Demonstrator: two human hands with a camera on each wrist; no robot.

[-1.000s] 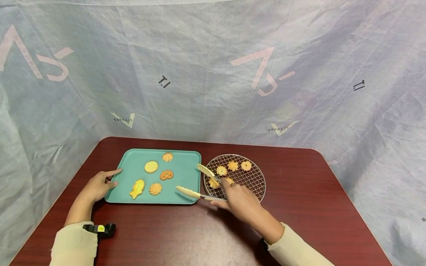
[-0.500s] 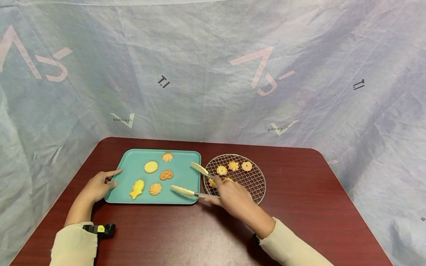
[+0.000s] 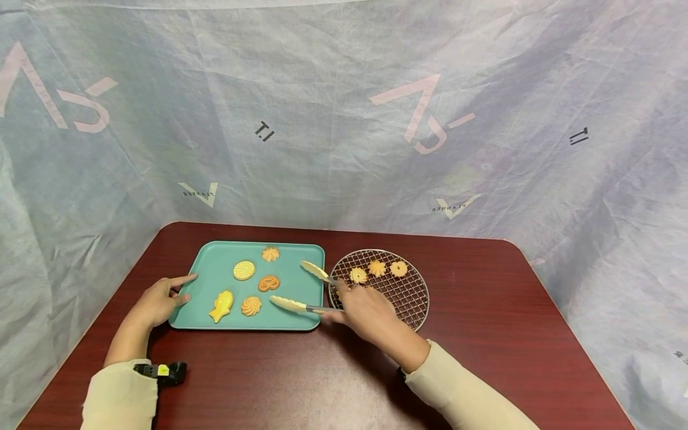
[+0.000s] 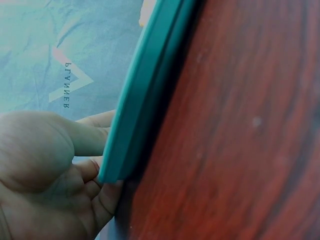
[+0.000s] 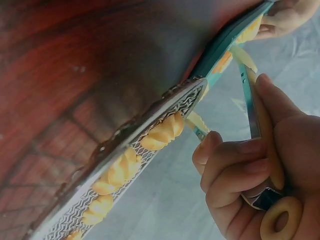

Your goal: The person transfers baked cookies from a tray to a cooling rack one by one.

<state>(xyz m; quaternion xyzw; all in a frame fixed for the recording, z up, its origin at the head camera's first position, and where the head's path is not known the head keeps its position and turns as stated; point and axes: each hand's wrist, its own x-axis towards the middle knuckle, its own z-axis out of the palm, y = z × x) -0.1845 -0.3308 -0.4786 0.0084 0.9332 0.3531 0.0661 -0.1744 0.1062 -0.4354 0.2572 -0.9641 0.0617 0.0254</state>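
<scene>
Your right hand (image 3: 371,312) grips the tongs (image 3: 289,304), spread tips pointing left over the tray (image 3: 301,319) (your left hand (image 3: 160,301) touches its rim), the swirl cookie (image 3: 251,306) just left of the near tip.

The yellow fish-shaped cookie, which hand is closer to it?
Left. The left hand is just left of the cookie, holding the rectangular teal tray; the right hand is farther, to the cookie's right, holding cream-tipped metal tongs.

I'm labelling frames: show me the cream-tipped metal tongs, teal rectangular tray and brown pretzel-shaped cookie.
Cream-tipped metal tongs (image 3: 288,304), head view: their nearer tip.
Teal rectangular tray (image 3: 217,263), head view: bare surface near far left corner.
Brown pretzel-shaped cookie (image 3: 269,283), head view: its middle.
</scene>
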